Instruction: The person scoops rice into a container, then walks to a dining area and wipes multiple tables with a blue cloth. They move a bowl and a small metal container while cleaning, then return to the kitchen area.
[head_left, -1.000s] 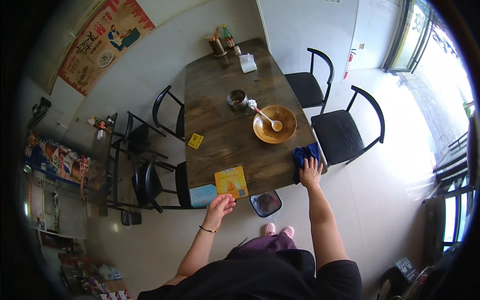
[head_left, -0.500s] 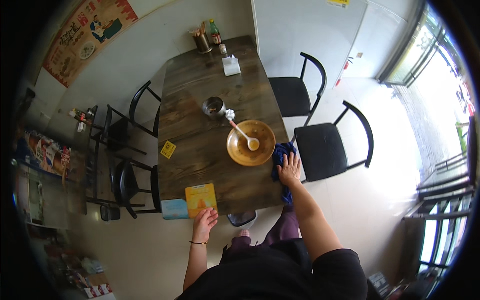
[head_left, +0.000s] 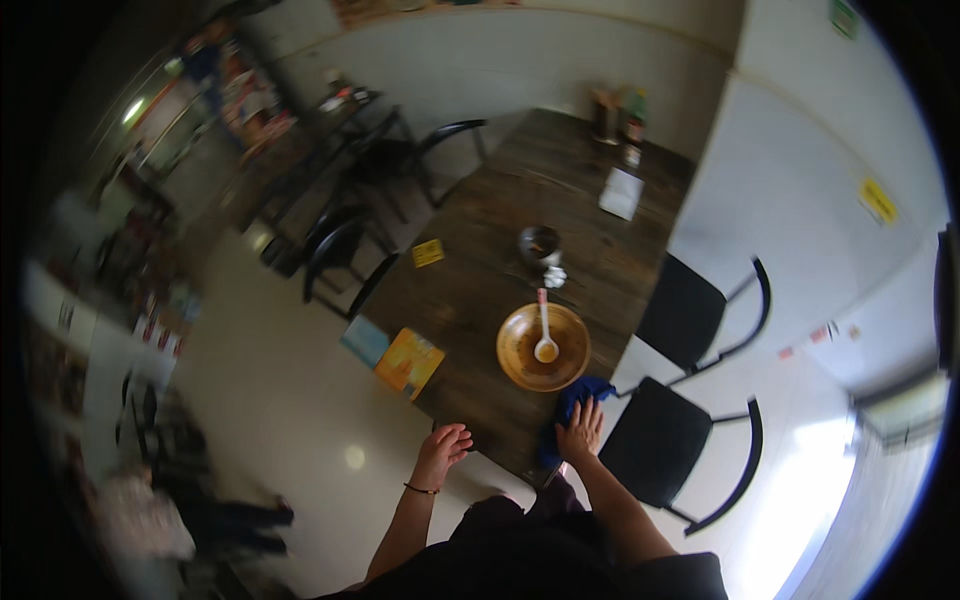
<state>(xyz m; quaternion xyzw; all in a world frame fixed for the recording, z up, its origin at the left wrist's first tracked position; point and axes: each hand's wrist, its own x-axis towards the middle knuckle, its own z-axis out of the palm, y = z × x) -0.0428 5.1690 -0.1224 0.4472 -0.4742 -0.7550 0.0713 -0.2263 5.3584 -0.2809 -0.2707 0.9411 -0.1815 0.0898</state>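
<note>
Left hand [head_left: 445, 447] is hovering open, empty, off the table [head_left: 470, 300] edge. Right hand [head_left: 580, 430] is pressing flat on blue cloth [head_left: 572, 400], touching bowl [head_left: 543, 346] at 5 o'clock; a wide wipe risks knocking the bowl and spoon [head_left: 544, 325].

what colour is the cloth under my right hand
Dark blue cloth, seen in the head view.

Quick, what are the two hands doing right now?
Left hand: open, fingers spread, holding nothing, at the near edge of the wooden table.
Right hand: open, pressed flat on the blue cloth beside the brown bowl.
</note>
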